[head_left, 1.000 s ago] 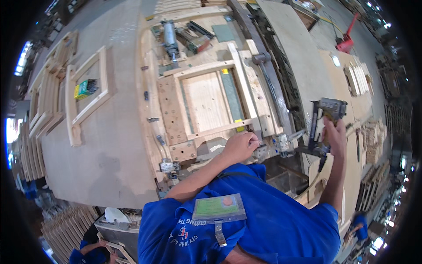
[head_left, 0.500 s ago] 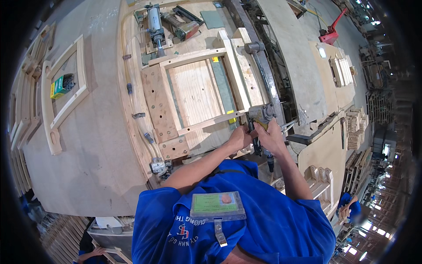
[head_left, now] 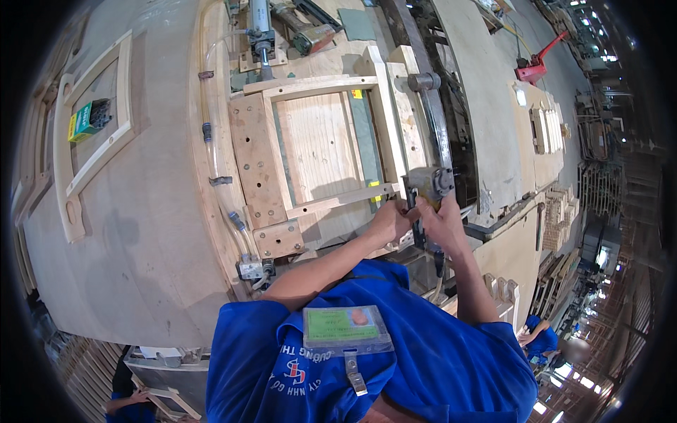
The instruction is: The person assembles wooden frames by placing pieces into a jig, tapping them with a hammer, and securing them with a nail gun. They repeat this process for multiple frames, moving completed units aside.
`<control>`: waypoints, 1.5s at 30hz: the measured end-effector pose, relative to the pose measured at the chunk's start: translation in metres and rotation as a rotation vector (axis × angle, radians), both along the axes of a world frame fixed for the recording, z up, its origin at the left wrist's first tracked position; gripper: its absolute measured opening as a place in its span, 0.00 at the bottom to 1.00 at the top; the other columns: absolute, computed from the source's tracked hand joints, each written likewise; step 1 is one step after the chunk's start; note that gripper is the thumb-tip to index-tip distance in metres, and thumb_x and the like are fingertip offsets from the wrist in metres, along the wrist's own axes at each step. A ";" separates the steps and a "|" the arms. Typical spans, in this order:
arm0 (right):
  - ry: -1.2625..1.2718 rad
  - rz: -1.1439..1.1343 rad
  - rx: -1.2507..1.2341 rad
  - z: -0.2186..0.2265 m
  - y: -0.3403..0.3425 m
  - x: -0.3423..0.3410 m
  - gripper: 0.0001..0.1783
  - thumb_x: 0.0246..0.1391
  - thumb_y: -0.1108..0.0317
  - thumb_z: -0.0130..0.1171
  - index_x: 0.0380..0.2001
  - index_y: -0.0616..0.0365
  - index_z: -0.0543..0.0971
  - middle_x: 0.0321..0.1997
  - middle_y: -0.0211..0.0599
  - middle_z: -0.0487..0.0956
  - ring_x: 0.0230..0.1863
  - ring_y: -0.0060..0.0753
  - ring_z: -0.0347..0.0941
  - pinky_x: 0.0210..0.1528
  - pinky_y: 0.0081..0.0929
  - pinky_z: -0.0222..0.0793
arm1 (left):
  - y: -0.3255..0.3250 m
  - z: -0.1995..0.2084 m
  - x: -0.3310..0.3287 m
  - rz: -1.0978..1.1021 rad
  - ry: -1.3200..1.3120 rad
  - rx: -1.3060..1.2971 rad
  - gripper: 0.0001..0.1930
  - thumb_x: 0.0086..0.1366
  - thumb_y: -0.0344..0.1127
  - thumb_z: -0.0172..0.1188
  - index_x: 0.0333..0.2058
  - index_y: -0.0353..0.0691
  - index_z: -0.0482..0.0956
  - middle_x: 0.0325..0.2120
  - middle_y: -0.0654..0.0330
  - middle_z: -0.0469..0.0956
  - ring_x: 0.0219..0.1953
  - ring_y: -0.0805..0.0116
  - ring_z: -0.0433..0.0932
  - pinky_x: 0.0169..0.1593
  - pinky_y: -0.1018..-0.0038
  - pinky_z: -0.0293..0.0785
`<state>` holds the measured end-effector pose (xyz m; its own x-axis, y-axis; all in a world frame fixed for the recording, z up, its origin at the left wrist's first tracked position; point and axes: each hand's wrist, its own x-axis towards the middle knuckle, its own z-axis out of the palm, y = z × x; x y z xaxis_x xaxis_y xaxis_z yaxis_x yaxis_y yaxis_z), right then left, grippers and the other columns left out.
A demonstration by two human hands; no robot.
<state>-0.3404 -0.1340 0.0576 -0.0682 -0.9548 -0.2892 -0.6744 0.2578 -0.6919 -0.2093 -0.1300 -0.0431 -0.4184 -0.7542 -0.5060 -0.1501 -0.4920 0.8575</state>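
My right hand (head_left: 444, 222) is wrapped round the grip of a pneumatic nail gun (head_left: 431, 182), its hose running down toward me. The gun stands at the near right corner of a rectangular pale wooden frame (head_left: 338, 200). My left hand (head_left: 390, 222) is beside the gun at that same corner, fingers curled; what they close on is hidden behind them and the gun. The frame lies in a wooden jig (head_left: 248, 144), with a bolted block along its left side. Green strips and small yellow patches show inside the frame.
An air cylinder (head_left: 261, 32) and a second nail gun (head_left: 310, 37) lie beyond the jig. Clear hoses (head_left: 209, 151) run down its left. Further left, a wooden frame (head_left: 102, 158) surrounds a green-yellow box (head_left: 88, 121) of small dark pieces. A metal bar (head_left: 435, 120) borders the right.
The whole view has shifted slightly, moving the bench within the picture. Both hands remain at the frame's near right corner, and the nail gun appears turned a little.
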 end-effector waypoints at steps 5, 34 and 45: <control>-0.236 -0.064 -0.023 0.007 -0.086 0.021 0.17 0.66 0.68 0.62 0.55 0.64 0.76 0.37 0.37 0.82 0.32 0.28 0.78 0.34 0.29 0.74 | -0.062 0.019 0.006 0.306 -0.093 -0.139 0.24 0.69 0.51 0.64 0.29 0.31 0.80 0.21 0.43 0.79 0.28 0.45 0.82 0.34 0.53 0.74; 0.027 0.330 0.062 -0.004 -0.229 0.102 0.22 0.62 0.63 0.67 0.53 0.66 0.76 0.37 0.44 0.85 0.37 0.38 0.83 0.42 0.37 0.77 | -0.171 0.001 0.053 0.716 -0.130 -0.102 0.16 0.70 0.46 0.62 0.41 0.37 0.83 0.36 0.42 0.86 0.43 0.42 0.86 0.46 0.54 0.78; 0.118 1.149 -0.066 0.005 -0.276 0.225 0.38 0.57 0.65 0.69 0.68 0.65 0.67 0.52 0.62 0.83 0.58 0.64 0.79 0.61 0.45 0.73 | -0.189 -0.023 0.127 1.274 -0.115 -0.117 0.12 0.70 0.30 0.53 0.45 0.29 0.81 0.38 0.34 0.85 0.45 0.36 0.85 0.47 0.50 0.78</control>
